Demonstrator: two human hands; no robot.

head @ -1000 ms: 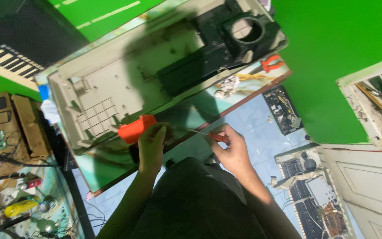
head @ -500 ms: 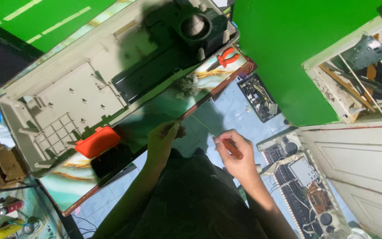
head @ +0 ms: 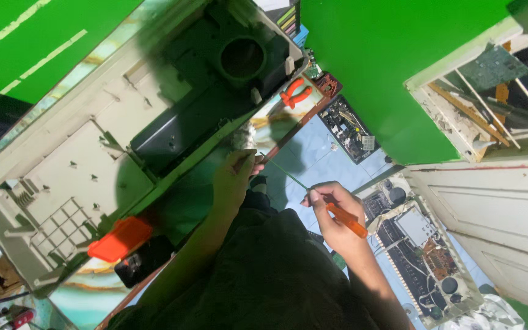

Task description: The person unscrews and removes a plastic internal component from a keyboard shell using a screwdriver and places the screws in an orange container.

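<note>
My right hand [head: 332,215] wraps its fingers around an orange screwdriver [head: 337,214]. My left hand [head: 234,181] rests on the table edge, fingers together. The big grey case [head: 93,165] lies open on the table, still unfinished, I think.

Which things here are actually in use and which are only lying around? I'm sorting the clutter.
In use:
- orange-handled screwdriver, gripped in the right hand
- left hand, resting on the table edge beside the beige plastic casing

Lying about:
- orange pliers
- orange box
- circuit board on the floor
- opened keyboard unit
</note>
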